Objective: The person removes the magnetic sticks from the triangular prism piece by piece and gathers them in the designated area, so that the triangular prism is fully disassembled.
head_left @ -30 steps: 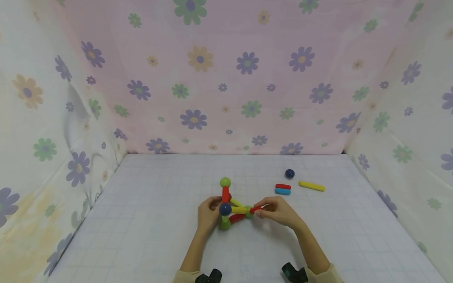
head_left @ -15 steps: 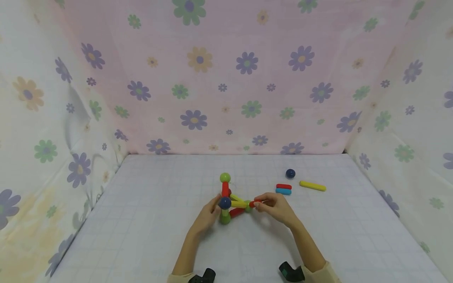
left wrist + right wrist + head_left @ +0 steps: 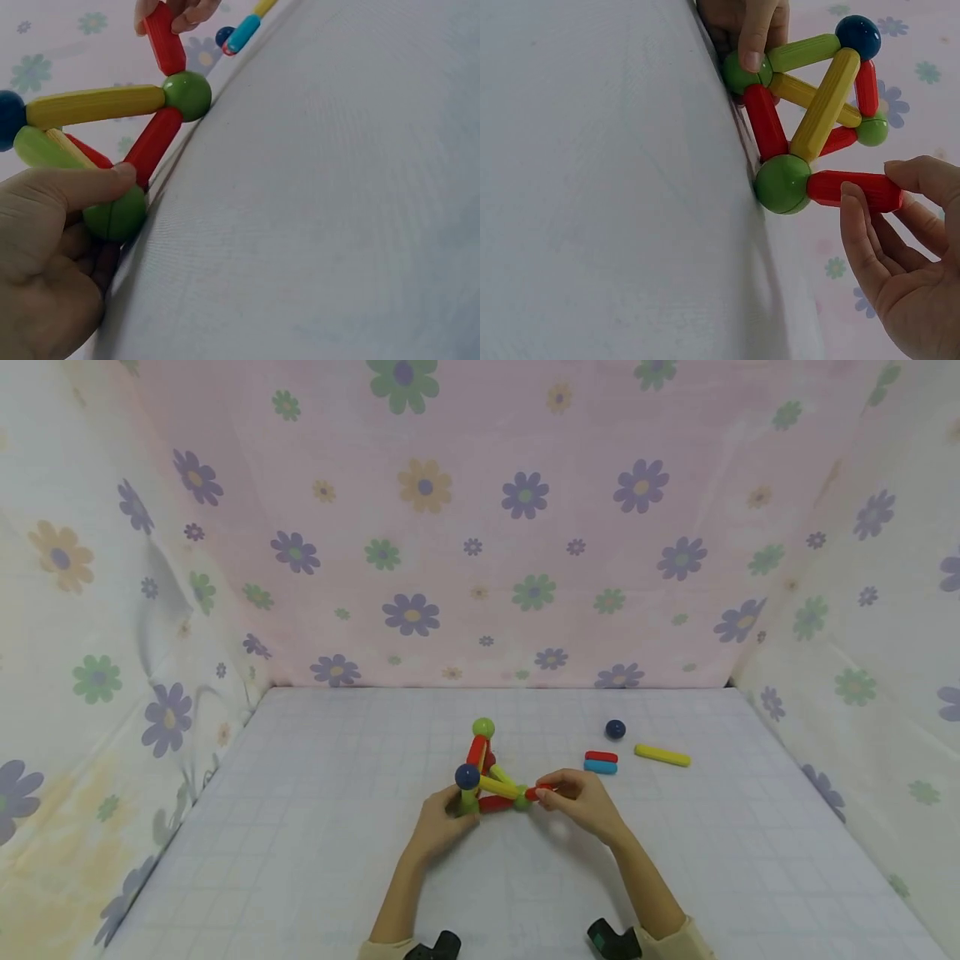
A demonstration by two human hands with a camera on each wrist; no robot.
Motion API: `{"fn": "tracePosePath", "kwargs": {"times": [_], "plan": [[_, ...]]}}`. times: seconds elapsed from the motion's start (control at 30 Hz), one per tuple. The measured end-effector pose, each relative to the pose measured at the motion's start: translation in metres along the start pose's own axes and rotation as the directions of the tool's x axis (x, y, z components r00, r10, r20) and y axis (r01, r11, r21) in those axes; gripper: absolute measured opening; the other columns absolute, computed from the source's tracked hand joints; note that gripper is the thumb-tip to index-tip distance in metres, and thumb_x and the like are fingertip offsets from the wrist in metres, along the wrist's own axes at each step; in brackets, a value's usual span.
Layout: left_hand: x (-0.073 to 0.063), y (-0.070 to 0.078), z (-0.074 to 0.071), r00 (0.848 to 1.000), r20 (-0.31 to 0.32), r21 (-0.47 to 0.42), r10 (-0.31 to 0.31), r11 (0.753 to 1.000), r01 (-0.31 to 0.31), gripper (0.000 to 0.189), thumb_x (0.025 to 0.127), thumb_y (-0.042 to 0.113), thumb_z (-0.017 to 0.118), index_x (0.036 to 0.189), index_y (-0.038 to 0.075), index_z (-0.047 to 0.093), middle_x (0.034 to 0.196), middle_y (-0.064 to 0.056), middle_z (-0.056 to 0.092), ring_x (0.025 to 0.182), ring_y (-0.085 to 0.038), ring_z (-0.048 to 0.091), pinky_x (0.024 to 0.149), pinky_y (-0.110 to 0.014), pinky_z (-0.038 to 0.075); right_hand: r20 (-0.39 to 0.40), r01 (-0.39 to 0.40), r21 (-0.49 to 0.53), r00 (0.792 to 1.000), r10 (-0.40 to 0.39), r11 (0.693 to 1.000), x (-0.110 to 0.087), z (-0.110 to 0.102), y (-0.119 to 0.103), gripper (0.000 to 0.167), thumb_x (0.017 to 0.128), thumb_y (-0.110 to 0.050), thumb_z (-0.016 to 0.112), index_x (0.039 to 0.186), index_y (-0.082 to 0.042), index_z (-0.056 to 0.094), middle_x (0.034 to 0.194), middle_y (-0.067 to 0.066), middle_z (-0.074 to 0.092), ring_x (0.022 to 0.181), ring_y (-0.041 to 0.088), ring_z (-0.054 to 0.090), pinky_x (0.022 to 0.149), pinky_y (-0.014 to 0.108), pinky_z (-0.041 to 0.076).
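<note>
A frame of magnetic rods and balls stands on the table: a dark blue ball [image 3: 467, 777] on top, a light green ball [image 3: 483, 727] at the far end, red, yellow and green rods between. My left hand [image 3: 439, 825] grips the lower left green ball [image 3: 116, 214], its thumb over it. With fingers and thumb my right hand [image 3: 581, 803] pinches a short red rod [image 3: 855, 190], whose end touches the right green ball [image 3: 782, 184]. A yellow rod [image 3: 826, 105] slopes from that ball up to the blue one. The frame's far side is partly hidden.
Right of the frame, behind my right hand, lie a loose dark blue ball [image 3: 615, 729], a red rod [image 3: 602, 757] beside a blue rod [image 3: 601, 767], and a longer yellow rod [image 3: 662, 755]. Flowered cloth walls [image 3: 480, 643] enclose the table [image 3: 337, 760].
The frame has turned slightly and its lower left ball has shifted away from me. My left hand has slid from the frame's side down to that ball. My right hand keeps its pinch.
</note>
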State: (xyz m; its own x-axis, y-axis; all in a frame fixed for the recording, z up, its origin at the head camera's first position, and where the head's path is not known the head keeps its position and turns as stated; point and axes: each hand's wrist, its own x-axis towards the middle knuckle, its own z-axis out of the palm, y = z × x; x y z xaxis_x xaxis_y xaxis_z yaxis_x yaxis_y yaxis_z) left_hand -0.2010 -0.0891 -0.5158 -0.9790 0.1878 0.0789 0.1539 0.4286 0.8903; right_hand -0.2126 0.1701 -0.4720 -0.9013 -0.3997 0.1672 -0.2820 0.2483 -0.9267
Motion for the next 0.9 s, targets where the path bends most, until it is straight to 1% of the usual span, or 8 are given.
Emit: {"fn": "tracePosePath", "kwargs": {"times": [0.2,0.37,0.47,0.53,0.6,0.7,0.8,0.9], "plan": [[-0.001,-0.001,0.002,0.992,-0.127,-0.003,0.017,1.0,-0.018,0.05,0.075,0.011,0.074,0.119,-0.004,0.059,0.116,-0.019,0.063,0.11,-0.035,0.056,0.095,-0.048,0.043,-0.003,-0.022,0.004,1.0,0.022,1.0,-0.001,0.0,-0.002,0.026,0.09,-0.011,0.062,0.106,0.009,0.062,0.094,0.022,0.068,0.079,0.038,0.064,0.071,0.023,0.053],[-0.003,0.001,0.002,0.979,-0.203,-0.035,0.001,0.999,-0.008,0.047,0.072,0.011,0.077,0.113,-0.006,0.062,0.109,-0.018,0.065,0.104,-0.033,0.059,0.092,-0.047,0.045,-0.017,-0.052,-0.017,0.999,0.052,0.999,-0.003,0.001,-0.003,0.026,0.091,-0.008,0.059,0.109,0.011,0.061,0.097,0.024,0.066,0.08,0.037,0.065,0.072,0.02,0.051],[-0.002,0.002,0.004,0.974,-0.227,-0.047,-0.016,0.999,0.006,0.045,0.071,0.01,0.077,0.112,-0.006,0.063,0.107,-0.018,0.066,0.101,-0.032,0.06,0.091,-0.047,0.046,-0.029,-0.064,-0.026,0.998,0.064,0.998,-0.004,0.001,-0.003,0.026,0.092,-0.007,0.058,0.11,0.011,0.061,0.1,0.025,0.066,0.082,0.037,0.065,0.072,0.02,0.052],[-0.002,0.002,0.006,0.97,-0.242,-0.05,-0.025,0.999,0.013,0.045,0.072,0.009,0.076,0.112,-0.006,0.063,0.108,-0.018,0.066,0.102,-0.033,0.06,0.091,-0.047,0.046,-0.038,-0.049,-0.04,0.998,0.047,0.998,-0.005,0.001,-0.003,0.026,0.092,-0.009,0.059,0.109,0.011,0.061,0.099,0.024,0.065,0.081,0.035,0.065,0.071,0.021,0.052],[-0.001,0.003,0.009,0.965,-0.258,-0.059,-0.036,0.998,0.022,0.046,0.073,0.008,0.075,0.113,-0.008,0.062,0.109,-0.02,0.065,0.103,-0.034,0.06,0.092,-0.047,0.045,-0.059,-0.026,-0.045,0.998,0.024,0.999,-0.006,0.001,-0.002,0.025,0.091,-0.011,0.06,0.105,0.009,0.063,0.096,0.021,0.067,0.078,0.032,0.066,0.07,0.022,0.053],[-0.001,0.005,0.012,0.96,-0.278,-0.033,-0.039,0.999,0.031,0.048,0.074,0.007,0.073,0.116,-0.011,0.059,0.112,-0.024,0.063,0.106,-0.037,0.058,0.093,-0.048,0.044,-0.09,0.009,-0.044,0.996,-0.013,0.999,-0.007,0.002,0.0,0.023,0.09,-0.013,0.062,0.102,0.007,0.064,0.091,0.014,0.068,0.074,0.025,0.066,0.068,0.022,0.054],[0.0,0.007,0.015,0.955,-0.294,-0.006,-0.05,0.999,0.051,0.048,0.076,0.008,0.071,0.117,-0.011,0.058,0.112,-0.024,0.061,0.107,-0.037,0.056,0.094,-0.049,0.043,-0.107,-0.016,-0.023,0.994,0.013,1.0,-0.007,0.003,0.002,0.024,0.088,-0.015,0.064,0.102,0.005,0.065,0.09,0.011,0.068,0.075,0.024,0.066,0.068,0.022,0.053],[0.0,0.009,0.016,0.952,-0.3,0.007,-0.056,0.998,0.061,0.047,0.076,0.008,0.07,0.117,-0.01,0.058,0.112,-0.023,0.061,0.106,-0.036,0.056,0.093,-0.049,0.044,-0.115,-0.095,-0.017,0.989,0.092,0.995,-0.006,0.003,0.003,0.026,0.088,-0.015,0.065,0.104,0.005,0.064,0.093,0.014,0.068,0.078,0.027,0.066,0.071,0.021,0.053]]}}
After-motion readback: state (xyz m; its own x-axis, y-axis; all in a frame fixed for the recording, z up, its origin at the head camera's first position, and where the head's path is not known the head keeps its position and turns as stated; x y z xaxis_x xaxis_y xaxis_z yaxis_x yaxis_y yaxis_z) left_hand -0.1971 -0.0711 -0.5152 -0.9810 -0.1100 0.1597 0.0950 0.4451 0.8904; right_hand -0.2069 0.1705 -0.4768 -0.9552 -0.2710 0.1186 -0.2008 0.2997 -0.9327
